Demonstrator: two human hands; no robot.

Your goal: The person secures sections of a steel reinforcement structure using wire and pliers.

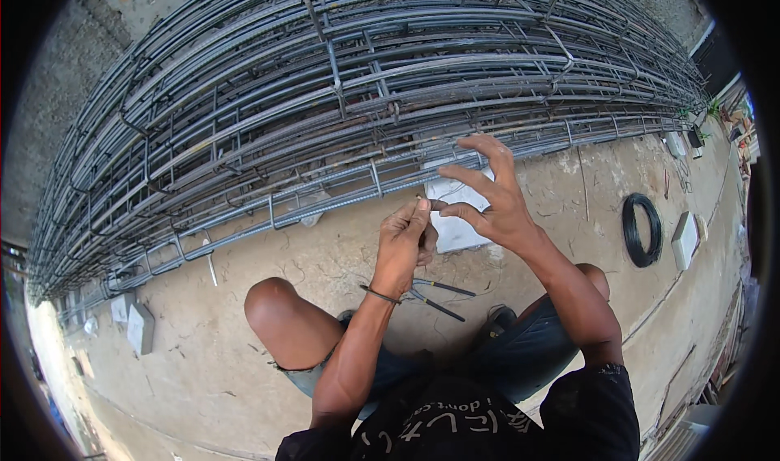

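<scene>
My left hand [403, 238] is closed, its thumb pressed against the fingers. Whatever it pinches is too small to make out. Just right of it my right hand [504, 201] has its fingers spread, with the thumb close to the left fingertips. Both hands are above the ground in front of the nearest long steel rebar cage [325, 205], apart from its bars. Below my left hand, a hand tool with two dark handles [443, 305] lies between my knees; its head is hidden behind my left wrist.
Several rebar cages [268, 79] are stacked across the far side. A pale block [455, 232] lies beneath my hands. To the right are a coil of dark wire [642, 230] and another block [685, 240]. At the left a grey block [140, 329] stands by the cage end.
</scene>
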